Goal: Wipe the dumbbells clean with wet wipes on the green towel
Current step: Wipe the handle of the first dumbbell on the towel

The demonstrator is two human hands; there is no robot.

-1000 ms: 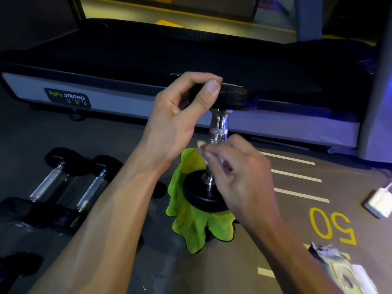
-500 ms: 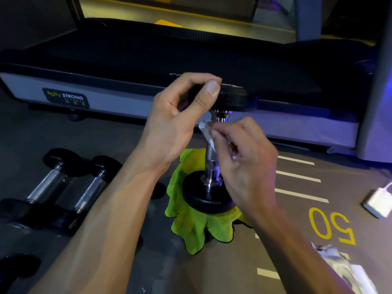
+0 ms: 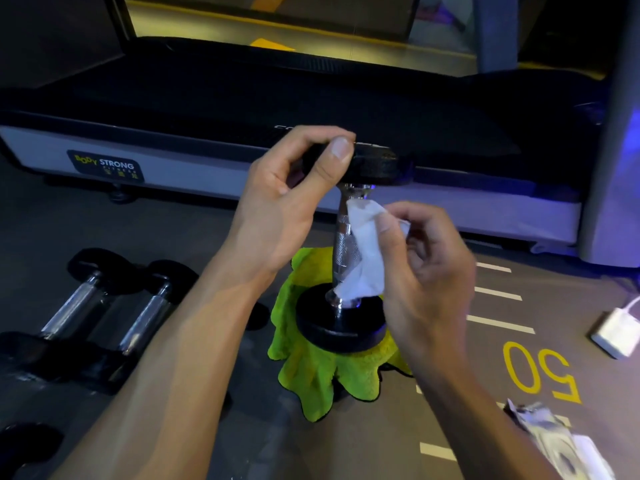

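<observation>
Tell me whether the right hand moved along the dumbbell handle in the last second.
Yes. The right hand rose from the lower black dumbbell plate toward mid-handle.

The upright dumbbell [image 3: 346,244] has black ends and a silver cross-hatched handle, the wipe [image 3: 363,251] is white, the towel [image 3: 322,372] bright green, and the grey floor [image 3: 485,427] bears white stripes and a yellow "50".

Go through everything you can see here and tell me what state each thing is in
Dumbbell: upright on green towel.
Left hand: grips its top head.
Right hand: pinches wet wipe against handle.
Spare dumbbells: lying on floor.
Wipes packet: on floor, looks open.
</observation>
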